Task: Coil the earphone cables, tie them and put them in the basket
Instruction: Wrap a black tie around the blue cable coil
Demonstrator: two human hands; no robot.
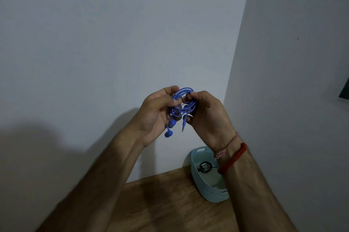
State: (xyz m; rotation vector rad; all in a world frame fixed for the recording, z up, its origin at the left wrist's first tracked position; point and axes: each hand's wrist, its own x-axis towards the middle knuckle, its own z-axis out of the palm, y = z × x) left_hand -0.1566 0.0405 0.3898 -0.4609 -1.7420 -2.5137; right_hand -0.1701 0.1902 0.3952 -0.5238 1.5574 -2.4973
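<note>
A blue earphone cable (186, 102) is wound into a loose coil and held up in front of the wall, well above the table. My left hand (155, 114) grips the coil's left side, and my right hand (207, 116) pinches its right side. Two blue earbuds (168, 133) dangle below my left palm, and the jack plug (183, 125) hangs down between my hands. Below my right wrist, a pale teal basket (209, 194) stands on the table, with a coiled black earphone (204, 168) lying inside it.
The wooden table (170, 203) fills the lower middle and meets white walls that form a corner just behind the basket. A red bead bracelet (233, 158) and a thin thread circle my right wrist. A dark object's edge (344, 90) shows at far right.
</note>
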